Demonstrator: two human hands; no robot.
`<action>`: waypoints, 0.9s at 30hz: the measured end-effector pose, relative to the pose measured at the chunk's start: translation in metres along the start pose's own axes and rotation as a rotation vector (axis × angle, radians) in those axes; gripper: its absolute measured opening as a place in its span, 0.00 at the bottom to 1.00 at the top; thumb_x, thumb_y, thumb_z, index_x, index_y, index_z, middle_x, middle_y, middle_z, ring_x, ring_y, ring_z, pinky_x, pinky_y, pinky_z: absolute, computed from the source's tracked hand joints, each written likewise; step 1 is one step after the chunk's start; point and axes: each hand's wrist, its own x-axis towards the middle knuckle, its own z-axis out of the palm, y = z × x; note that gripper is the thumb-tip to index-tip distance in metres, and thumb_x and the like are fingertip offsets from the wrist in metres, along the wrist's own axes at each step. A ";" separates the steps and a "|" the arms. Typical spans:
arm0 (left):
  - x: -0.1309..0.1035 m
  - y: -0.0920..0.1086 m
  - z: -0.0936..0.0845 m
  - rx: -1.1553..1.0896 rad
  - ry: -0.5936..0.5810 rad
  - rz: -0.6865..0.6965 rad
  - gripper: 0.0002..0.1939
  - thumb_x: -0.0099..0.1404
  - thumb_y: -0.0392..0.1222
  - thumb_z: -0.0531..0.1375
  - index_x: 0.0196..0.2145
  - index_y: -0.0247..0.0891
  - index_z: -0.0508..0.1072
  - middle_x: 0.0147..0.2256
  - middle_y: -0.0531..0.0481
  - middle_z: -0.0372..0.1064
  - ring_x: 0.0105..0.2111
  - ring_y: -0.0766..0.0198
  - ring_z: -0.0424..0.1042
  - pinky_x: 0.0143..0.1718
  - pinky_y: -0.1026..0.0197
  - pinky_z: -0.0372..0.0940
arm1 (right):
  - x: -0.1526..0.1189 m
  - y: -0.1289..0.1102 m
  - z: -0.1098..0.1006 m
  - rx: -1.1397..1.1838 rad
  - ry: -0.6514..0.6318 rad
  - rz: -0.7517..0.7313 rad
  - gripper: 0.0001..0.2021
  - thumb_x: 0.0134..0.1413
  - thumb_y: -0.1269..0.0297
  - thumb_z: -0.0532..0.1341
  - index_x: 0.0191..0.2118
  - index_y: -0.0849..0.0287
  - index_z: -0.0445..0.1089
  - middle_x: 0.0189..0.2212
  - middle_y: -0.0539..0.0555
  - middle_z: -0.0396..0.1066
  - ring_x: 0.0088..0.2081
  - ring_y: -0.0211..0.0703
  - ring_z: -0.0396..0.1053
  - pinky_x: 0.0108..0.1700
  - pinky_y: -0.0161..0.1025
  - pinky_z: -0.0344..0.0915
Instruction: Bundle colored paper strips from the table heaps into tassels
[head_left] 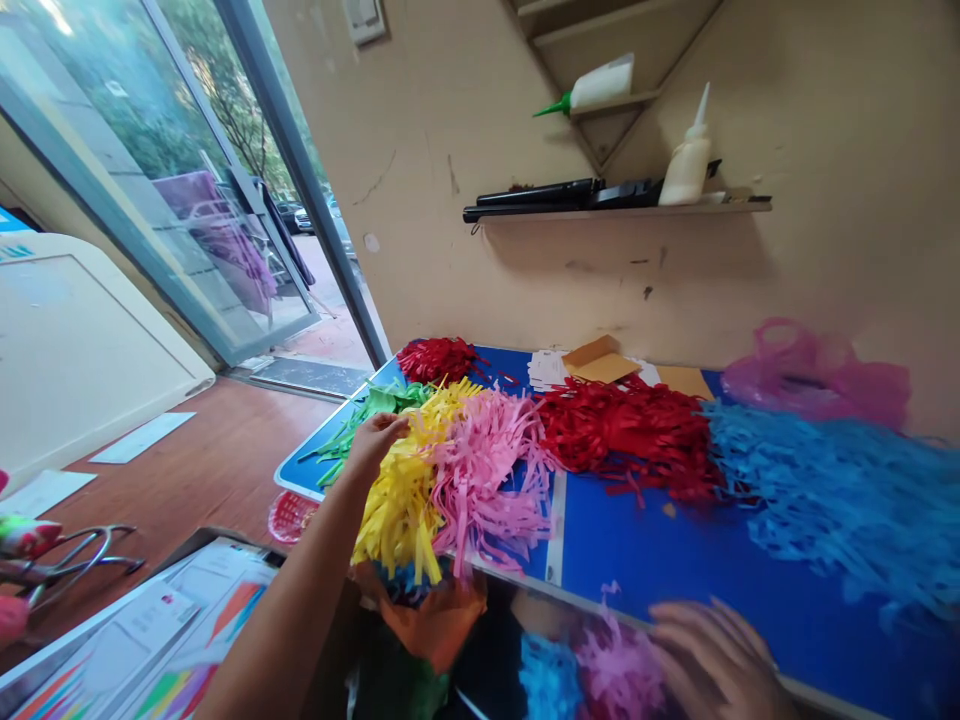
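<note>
My left hand is at the yellow paper strips, its fingers pinched at their left edge beside the green strips. Pink strips lie right of the yellow ones on the blue table. My right hand, blurred, is low at the table's front edge, its fingers apart. Next to it, below the edge, are a small blue tuft and a small pink tuft. A dark red pile and a large blue pile lie further right.
A pink plastic bag and brown envelopes lie by the wall. A glue bottle stands on the shelf. Papers fill a box at the lower left, near a pink basket.
</note>
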 end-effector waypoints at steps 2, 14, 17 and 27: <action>0.003 0.007 0.005 -0.065 -0.011 -0.012 0.09 0.67 0.43 0.60 0.37 0.33 0.72 0.32 0.53 0.72 0.29 0.68 0.72 0.33 0.61 0.71 | 0.038 -0.022 0.003 0.095 -0.018 -0.041 0.06 0.58 0.58 0.61 0.32 0.47 0.75 0.35 0.49 0.78 0.38 0.48 0.74 0.55 0.49 0.56; 0.000 0.005 -0.001 -0.399 0.000 0.013 0.05 0.66 0.38 0.61 0.37 0.33 0.72 0.35 0.52 0.74 0.34 0.66 0.75 0.37 0.58 0.72 | 0.239 -0.104 0.119 0.248 -0.219 -0.386 0.07 0.62 0.71 0.57 0.41 0.59 0.73 0.40 0.55 0.75 0.42 0.45 0.69 0.47 0.42 0.61; 0.005 0.010 0.003 -0.400 0.001 0.066 0.06 0.66 0.39 0.61 0.37 0.33 0.71 0.35 0.51 0.74 0.35 0.64 0.75 0.39 0.56 0.73 | 0.283 -0.114 0.162 0.067 -0.292 -0.411 0.12 0.61 0.73 0.57 0.49 0.59 0.71 0.46 0.58 0.73 0.47 0.48 0.66 0.48 0.44 0.60; -0.027 0.004 0.000 0.146 0.187 0.343 0.20 0.48 0.46 0.69 0.40 0.41 0.75 0.47 0.41 0.71 0.56 0.41 0.62 0.59 0.36 0.50 | 0.326 -0.107 0.217 -0.057 -0.261 -0.342 0.09 0.61 0.69 0.58 0.35 0.59 0.76 0.42 0.58 0.71 0.44 0.49 0.63 0.43 0.44 0.56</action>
